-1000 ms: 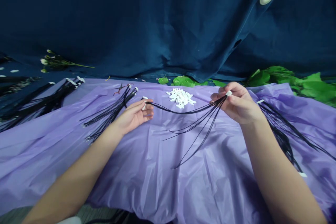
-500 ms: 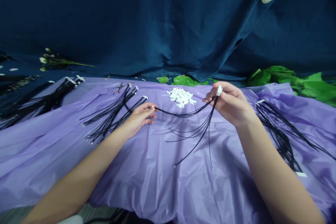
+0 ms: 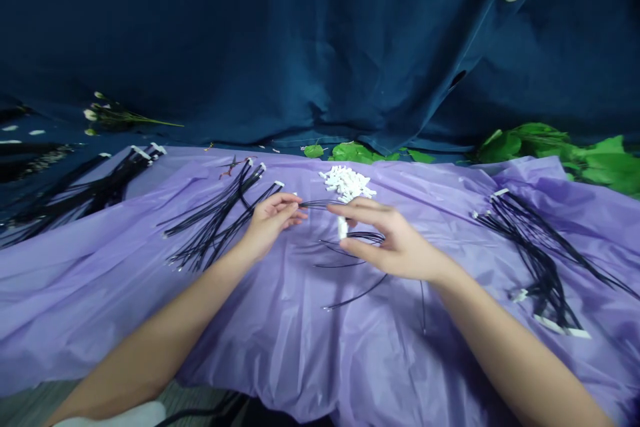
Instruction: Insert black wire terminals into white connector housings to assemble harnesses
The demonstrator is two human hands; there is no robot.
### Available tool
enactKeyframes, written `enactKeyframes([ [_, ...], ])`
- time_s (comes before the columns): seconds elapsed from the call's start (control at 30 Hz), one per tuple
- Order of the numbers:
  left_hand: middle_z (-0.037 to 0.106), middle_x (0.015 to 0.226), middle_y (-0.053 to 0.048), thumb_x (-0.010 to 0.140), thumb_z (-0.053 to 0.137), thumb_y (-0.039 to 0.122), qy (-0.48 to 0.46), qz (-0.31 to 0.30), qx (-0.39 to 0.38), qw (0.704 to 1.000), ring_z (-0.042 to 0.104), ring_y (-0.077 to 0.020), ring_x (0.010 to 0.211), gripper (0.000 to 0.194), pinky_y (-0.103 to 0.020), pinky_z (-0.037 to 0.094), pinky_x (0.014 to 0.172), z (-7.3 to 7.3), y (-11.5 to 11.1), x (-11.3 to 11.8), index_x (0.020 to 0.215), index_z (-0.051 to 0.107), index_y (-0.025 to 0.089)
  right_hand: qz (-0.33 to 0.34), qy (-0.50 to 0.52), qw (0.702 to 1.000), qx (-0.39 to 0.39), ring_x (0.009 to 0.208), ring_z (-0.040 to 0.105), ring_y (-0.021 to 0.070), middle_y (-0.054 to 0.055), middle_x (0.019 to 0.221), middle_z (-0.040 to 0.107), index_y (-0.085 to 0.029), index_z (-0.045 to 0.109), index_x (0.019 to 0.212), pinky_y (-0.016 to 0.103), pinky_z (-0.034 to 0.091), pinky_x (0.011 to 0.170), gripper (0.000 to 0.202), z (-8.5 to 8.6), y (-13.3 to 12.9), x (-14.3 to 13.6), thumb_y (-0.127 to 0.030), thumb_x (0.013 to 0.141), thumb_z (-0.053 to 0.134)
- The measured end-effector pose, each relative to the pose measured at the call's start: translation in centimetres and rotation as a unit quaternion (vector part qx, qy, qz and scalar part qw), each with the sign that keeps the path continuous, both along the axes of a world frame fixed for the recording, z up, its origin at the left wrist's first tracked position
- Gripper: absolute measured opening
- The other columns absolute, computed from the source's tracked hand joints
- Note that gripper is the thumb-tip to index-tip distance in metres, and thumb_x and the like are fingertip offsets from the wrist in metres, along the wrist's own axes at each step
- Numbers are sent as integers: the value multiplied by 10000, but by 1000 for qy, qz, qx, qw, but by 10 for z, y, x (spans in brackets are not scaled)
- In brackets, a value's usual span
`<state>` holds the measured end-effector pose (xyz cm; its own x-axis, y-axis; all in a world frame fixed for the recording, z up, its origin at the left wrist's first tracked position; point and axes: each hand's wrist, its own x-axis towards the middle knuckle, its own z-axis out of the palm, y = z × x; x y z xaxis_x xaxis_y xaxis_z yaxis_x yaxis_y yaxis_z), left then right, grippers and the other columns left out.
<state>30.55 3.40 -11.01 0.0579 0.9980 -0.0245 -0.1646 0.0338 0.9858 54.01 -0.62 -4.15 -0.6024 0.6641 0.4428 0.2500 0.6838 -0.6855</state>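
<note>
My left hand [image 3: 277, 217] pinches the ends of several thin black wires [image 3: 317, 203] left of the middle. Close by on the right, my right hand [image 3: 383, 233] has its thumb and fingers around a white connector [image 3: 343, 227], from which black wires run back under the palm. Loose wire ends hang below and left of this hand over the purple cloth [image 3: 300, 333]. Just beyond the hands lies a pile of small white connectors [image 3: 347, 181], its near edge close to my right fingers.
Bundles of black wires with white connectors lie at left [image 3: 215, 220], far left [image 3: 115, 177] and right [image 3: 540, 253]. Small scissors [image 3: 231, 165] rest near the back edge. Green leaves [image 3: 540, 141] and white flowers [image 3: 93, 115] lie before a dark blue curtain [image 3: 250, 47].
My right hand has moved left and down with the white connector, now near my left hand. The wires between the hands no longer span a wide gap. My left hand has barely moved.
</note>
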Motion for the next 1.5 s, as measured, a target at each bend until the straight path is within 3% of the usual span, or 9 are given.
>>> enactKeyframes([
  [0.13,701,803,-39,713,735,273,-31,-33,-17,999,687,-170,789,353,-291,539,762,7,-13,10,990,536,182,-68,-7,997,44,953,614,206,93,1081,635,-191,460,1270,386,488,863,462,-27,5,-18,-264,845,625],
  [0.27,708,793,-19,707,745,258,-61,-63,-30,996,692,-181,806,523,-313,546,770,10,-23,18,1156,480,228,-69,16,996,62,952,635,199,69,1035,656,-200,509,1086,362,495,848,320,-41,12,-24,-249,817,675],
  [0.47,694,811,-35,644,789,288,-59,-67,-51,995,677,-174,770,374,-305,563,720,6,-25,20,950,616,160,-55,-15,993,100,907,622,211,82,988,658,-192,570,1038,365,491,815,253,-43,16,-23,-296,829,668],
  [0.7,648,731,-12,723,724,328,-37,-65,-48,996,647,-151,717,351,-294,570,645,2,-21,15,1033,618,200,-41,2,997,66,954,619,187,68,1028,665,-197,604,1073,330,484,848,294,-39,16,-20,-347,828,667],
  [0.87,647,791,-56,700,733,353,-39,-63,-19,997,636,-160,739,276,-287,572,636,6,-18,11,836,663,124,-11,-12,998,52,957,630,195,58,1026,687,-211,629,1079,337,475,841,318,-38,16,-18,-365,807,686],
  [1.03,681,809,-30,625,798,290,1,-43,-20,999,667,-176,742,532,-292,570,641,7,-18,13,1096,562,214,-19,-79,994,74,998,616,200,68,1081,675,-223,644,1085,360,402,876,317,-46,17,-19,-393,819,666],
  [1.2,695,806,-44,594,818,288,-3,-51,-65,997,672,-168,721,390,-270,566,620,5,-20,15,890,604,154,-35,-104,983,148,971,604,188,71,1067,643,-231,638,1098,359,360,858,297,-58,19,-19,-393,849,635],
  [1.5,704,871,-66,626,806,248,-70,-70,-93,991,682,-185,821,374,-342,596,727,6,-24,15,974,704,154,-42,-112,981,151,931,606,198,54,1026,670,-201,539,1022,359,337,847,220,-61,20,-18,-343,874,618],
])
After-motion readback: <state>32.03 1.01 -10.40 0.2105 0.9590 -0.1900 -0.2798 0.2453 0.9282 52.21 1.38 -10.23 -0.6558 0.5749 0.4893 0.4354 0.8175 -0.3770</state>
